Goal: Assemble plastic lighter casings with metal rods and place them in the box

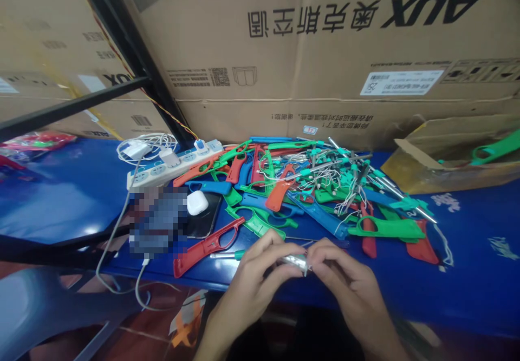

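At the lower left of the frame stands a blue-grey chair (pixel 44 301), and above it to the right a white power strip (pixel 140 178) lies on the blue table (pixel 467 285). Left of centre, a white case (pixel 197 203) rests on a black phone (pixel 203 223), with a red handle shell (pixel 199 251) slanting below. A metal tube (pixel 222 255) with a green collar points left from behind the left hand (pixel 260 271).

At lower centre, above the near edge of the table, the silver piece (pixel 296 262) lies between the two hands, its visible length sloping slightly down to the right. The left hand is nearer, covering its left end: its grip is closed around it, forefinger above and thumb below. Whether tube and piece are one is hidden. The right hand (pixel 345 277) meets the piece's right end, its grip narrowed to a pinch, thumb and forefinger nearly together; I cannot tell what, if anything, they hold. Both forearms rise from the bottom edge and angle inward, knuckles up, fingertips facing.

Behind and to the right are heaped metal rods (pixel 320 161) with white wires, then a green handle shell (pixel 385 228); a cardboard carton (pixel 447 179) stands at the right.
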Demonstrator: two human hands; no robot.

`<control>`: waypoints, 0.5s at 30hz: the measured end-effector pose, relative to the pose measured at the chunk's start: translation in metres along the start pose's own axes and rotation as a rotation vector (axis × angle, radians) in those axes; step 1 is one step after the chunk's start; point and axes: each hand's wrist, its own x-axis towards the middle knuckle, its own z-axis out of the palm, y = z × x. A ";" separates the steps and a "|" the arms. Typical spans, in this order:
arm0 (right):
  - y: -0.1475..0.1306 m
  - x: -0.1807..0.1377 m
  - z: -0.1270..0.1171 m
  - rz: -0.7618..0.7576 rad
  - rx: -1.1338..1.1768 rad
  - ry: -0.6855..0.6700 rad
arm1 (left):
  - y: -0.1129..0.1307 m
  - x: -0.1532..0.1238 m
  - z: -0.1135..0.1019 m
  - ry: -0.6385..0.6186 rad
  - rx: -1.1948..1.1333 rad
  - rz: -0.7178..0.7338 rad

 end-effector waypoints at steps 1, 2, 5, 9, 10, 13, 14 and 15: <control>-0.001 0.000 0.000 0.010 -0.007 -0.012 | 0.000 0.000 0.000 -0.004 0.000 -0.002; -0.002 0.001 0.000 0.019 -0.014 -0.024 | 0.001 0.000 -0.001 -0.007 0.002 -0.005; -0.004 0.002 -0.001 0.038 -0.033 -0.058 | 0.001 -0.001 -0.001 -0.010 0.010 0.004; -0.006 0.001 -0.002 0.055 -0.039 -0.081 | -0.001 -0.002 0.000 -0.004 0.032 0.029; -0.005 0.000 -0.002 0.063 -0.033 -0.079 | -0.002 -0.002 0.000 0.002 0.040 0.035; -0.005 -0.001 -0.001 0.087 -0.001 -0.063 | -0.003 -0.003 0.001 0.024 0.064 0.059; -0.004 -0.001 -0.001 0.093 0.007 -0.059 | -0.003 -0.003 0.001 0.028 0.071 0.063; -0.004 -0.001 -0.001 0.098 0.012 -0.055 | -0.004 -0.003 0.002 0.030 0.075 0.063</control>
